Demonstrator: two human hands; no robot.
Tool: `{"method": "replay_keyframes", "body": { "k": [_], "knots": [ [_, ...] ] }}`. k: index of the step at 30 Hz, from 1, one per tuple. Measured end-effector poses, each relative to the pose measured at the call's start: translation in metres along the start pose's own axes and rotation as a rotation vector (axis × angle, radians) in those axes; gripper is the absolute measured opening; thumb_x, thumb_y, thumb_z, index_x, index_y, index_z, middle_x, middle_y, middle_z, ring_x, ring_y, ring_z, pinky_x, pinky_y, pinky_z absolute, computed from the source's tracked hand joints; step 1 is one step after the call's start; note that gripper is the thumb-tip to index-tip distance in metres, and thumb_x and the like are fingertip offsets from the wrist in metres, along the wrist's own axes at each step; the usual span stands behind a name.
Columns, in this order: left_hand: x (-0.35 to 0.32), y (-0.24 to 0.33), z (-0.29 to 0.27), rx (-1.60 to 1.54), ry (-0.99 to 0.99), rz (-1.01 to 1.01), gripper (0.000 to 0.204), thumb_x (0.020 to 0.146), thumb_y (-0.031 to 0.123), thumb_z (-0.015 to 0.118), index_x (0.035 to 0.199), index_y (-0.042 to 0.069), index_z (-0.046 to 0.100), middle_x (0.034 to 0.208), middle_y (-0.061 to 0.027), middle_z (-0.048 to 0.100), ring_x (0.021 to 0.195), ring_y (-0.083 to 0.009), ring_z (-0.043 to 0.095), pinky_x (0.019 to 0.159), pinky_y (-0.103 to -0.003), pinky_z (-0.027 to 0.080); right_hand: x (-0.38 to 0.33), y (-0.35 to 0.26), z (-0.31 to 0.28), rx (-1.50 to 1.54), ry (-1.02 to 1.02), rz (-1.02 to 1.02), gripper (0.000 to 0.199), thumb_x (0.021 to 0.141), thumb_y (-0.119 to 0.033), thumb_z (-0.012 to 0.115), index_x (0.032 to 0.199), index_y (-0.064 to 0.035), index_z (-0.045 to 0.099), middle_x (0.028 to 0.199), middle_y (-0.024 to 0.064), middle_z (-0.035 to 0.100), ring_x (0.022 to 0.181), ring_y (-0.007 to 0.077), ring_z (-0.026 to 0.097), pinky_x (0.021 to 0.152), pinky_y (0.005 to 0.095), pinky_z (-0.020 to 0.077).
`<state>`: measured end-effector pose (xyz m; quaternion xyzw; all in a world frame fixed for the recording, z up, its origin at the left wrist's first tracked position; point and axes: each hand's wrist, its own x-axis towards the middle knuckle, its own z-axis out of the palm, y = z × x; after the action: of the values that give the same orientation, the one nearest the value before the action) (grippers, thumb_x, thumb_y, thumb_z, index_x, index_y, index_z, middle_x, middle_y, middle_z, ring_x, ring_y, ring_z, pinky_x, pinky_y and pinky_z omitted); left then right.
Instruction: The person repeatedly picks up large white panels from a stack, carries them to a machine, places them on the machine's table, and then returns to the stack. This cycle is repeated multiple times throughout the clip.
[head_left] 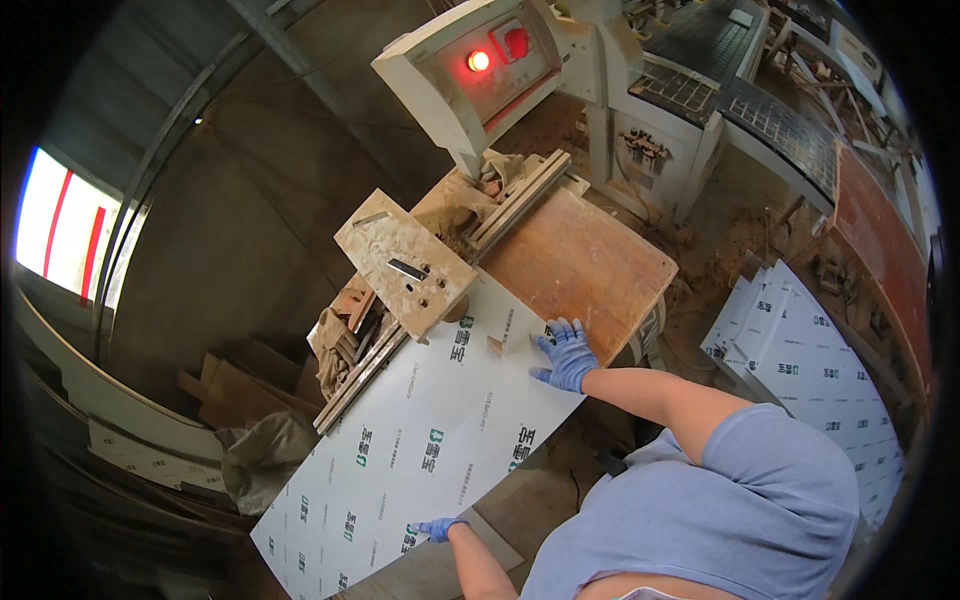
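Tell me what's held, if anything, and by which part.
The white panel, possibly: left hand at its near edge, grip unclear; right hand spread open at its right corner.

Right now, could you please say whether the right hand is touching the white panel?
Touching: the head view shows the right hand resting spread on the white panel.

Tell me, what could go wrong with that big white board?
The white board might tip or slip: its lower-left end reaches far out from the plate with holes, and I can't see what props it up there. The right hand could get hurt if it slid toward that plate, because what's underneath is hidden. The left hand is at the board's edge, so a sudden slide might scrape it.
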<state>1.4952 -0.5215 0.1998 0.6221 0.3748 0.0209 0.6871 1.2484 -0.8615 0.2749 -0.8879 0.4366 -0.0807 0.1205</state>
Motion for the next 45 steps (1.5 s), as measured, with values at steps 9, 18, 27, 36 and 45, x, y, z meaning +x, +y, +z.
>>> {"method": "replay_keyframes", "body": {
  "k": [9, 18, 27, 36, 45],
  "knots": [
    [0.007, -0.009, -0.007, -0.019, -0.005, -0.012, 0.050, 0.084, 0.047, 0.056, 0.109, 0.003, 0.058, 0.104, -0.0107, 0.062, 0.089, -0.0280, 0.060, 0.072, -0.045, 0.052, -0.009, 0.006, -0.002, 0.080, 0.023, 0.000, 0.069, 0.080, -0.059, 0.047, 0.133, -0.0137, 0.042, 0.139, 0.0208, 0.030, 0.133, 0.0385, 0.021, 0.109, 0.0526, 0.0076],
    [-0.052, -0.041, -0.021, 0.001, -0.074, -0.019, 0.047, 0.086, 0.050, 0.052, 0.108, 0.009, 0.059, 0.100, -0.0071, 0.062, 0.086, -0.0224, 0.059, 0.066, -0.041, 0.050, -0.054, 0.081, -0.015, -0.018, 0.043, -0.003, 0.070, 0.078, -0.059, 0.050, 0.133, -0.0164, 0.041, 0.140, 0.0189, 0.029, 0.131, 0.0376, 0.023, 0.108, 0.0551, 0.0061],
    [-0.212, -0.165, -0.059, 0.165, -0.420, -0.384, 0.043, 0.087, 0.053, 0.049, 0.107, 0.016, 0.059, 0.096, -0.0036, 0.062, 0.082, -0.0169, 0.059, 0.060, -0.038, 0.049, -0.055, 0.291, -0.101, -0.282, 0.032, 0.328, 0.075, 0.076, -0.058, 0.054, 0.134, -0.0143, 0.038, 0.140, 0.0158, 0.033, 0.131, 0.0300, 0.027, 0.107, 0.0508, 0.0137],
    [-0.179, -0.038, 0.009, 0.882, -1.094, 0.984, 0.041, 0.079, 0.036, 0.067, 0.105, 0.005, 0.060, 0.093, -0.0112, 0.063, 0.087, -0.0262, 0.060, 0.080, -0.037, 0.047, -0.113, 0.275, -0.013, 1.302, 0.528, 0.897, 0.070, 0.085, -0.042, 0.061, 0.136, -0.0040, 0.032, 0.135, 0.0101, 0.039, 0.120, 0.0209, 0.040, 0.094, 0.0324, 0.0385],
    [0.039, 0.102, 0.103, 1.671, -0.560, 1.159, 0.079, 0.081, 0.065, 0.046, 0.131, 0.004, 0.044, 0.133, -0.0205, 0.044, 0.126, -0.0322, 0.039, 0.104, -0.039, 0.032, -0.167, 0.054, 0.036, 2.069, -0.148, 0.960, 0.042, 0.086, -0.031, 0.062, 0.119, -0.0079, 0.052, 0.114, 0.0119, 0.061, 0.098, 0.0274, 0.061, 0.082, 0.0450, 0.0511]
  ]
}}
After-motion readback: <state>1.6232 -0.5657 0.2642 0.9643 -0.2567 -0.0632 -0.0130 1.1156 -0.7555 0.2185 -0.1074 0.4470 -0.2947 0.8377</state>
